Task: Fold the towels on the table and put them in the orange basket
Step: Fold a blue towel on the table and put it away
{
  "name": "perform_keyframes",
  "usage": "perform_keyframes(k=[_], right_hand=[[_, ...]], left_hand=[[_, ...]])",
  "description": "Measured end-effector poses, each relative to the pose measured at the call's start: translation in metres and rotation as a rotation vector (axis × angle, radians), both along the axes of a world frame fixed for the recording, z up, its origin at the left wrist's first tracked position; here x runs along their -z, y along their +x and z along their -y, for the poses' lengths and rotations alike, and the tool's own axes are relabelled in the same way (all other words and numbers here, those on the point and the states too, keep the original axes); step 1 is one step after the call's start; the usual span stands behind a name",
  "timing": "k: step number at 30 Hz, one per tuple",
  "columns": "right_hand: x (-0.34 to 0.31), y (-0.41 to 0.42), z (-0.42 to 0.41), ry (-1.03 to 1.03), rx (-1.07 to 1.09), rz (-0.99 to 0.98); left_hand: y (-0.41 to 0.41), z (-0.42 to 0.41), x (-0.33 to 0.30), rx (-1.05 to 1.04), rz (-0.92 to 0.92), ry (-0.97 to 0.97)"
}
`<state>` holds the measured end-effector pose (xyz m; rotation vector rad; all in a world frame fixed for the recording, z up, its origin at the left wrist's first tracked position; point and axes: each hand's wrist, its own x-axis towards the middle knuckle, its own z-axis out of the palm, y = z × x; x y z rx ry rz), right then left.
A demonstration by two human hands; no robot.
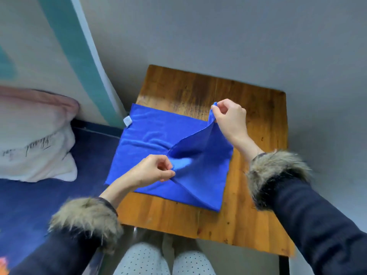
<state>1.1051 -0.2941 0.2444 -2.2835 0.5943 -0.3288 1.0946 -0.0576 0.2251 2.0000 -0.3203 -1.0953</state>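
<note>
One blue towel (158, 147) lies on the wooden worktop (258, 175), its left edge hanging just past the worktop's left side, with a small white tag (127, 121) at its far left corner. Your right hand (228, 120) is closed in a pinch on one corner, lifted clear of the worktop near the far right of the cloth. Your left hand (153, 170) is closed in a pinch on another corner, held low over the middle of the towel. Between the two hands the raised part forms a taut diagonal flap over the flat part beneath. How much of the towel sits under that flap you cannot see, and your fingertips are partly buried in the fabric, so the exact grip is hard to make out.

Fur cuffs (276, 175) cover both wrists above dark sleeves (321, 225). A pale pillow (35, 139) rests on a dark blue bed (39, 199) to your left; its printed lettering is too blurred to read. Your dotted trousers (143, 261) are cut off by the bottom edge.
</note>
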Motion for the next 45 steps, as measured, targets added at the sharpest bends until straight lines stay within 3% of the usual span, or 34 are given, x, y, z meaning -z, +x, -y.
perform_keyframes(k=[7,14,19,25,34,39,41,45], right_hand=[[-0.001,0.074,-0.101,0.059,-0.119,-0.02],[0.053,0.143,-0.163,0.045,-0.171,-0.185],[0.101,0.185,-0.174,-0.057,-0.187,-0.323],[0.142,0.221,-0.183,-0.139,-0.242,-0.409],[0.17,0.248,-0.192,-0.172,-0.468,-0.567],[0.173,0.254,-0.191,-0.322,-0.563,-0.569],[0.172,0.254,-0.192,-0.291,-0.56,-0.569],[0.17,0.249,-0.186,-0.255,-0.545,-0.568]], left_hand=[[0.034,-0.111,0.008,-0.229,-0.038,0.011],[0.05,-0.172,0.075,-0.413,-0.134,0.177],[0.05,-0.183,0.137,-0.54,-0.158,0.318],[0.048,-0.183,0.173,-0.556,-0.181,0.278],[0.06,-0.191,0.188,-0.682,-0.265,0.175],[0.063,-0.192,0.188,-0.708,-0.337,0.163],[0.063,-0.19,0.187,-0.709,-0.359,0.155],[0.064,-0.188,0.187,-0.684,-0.275,0.212]])
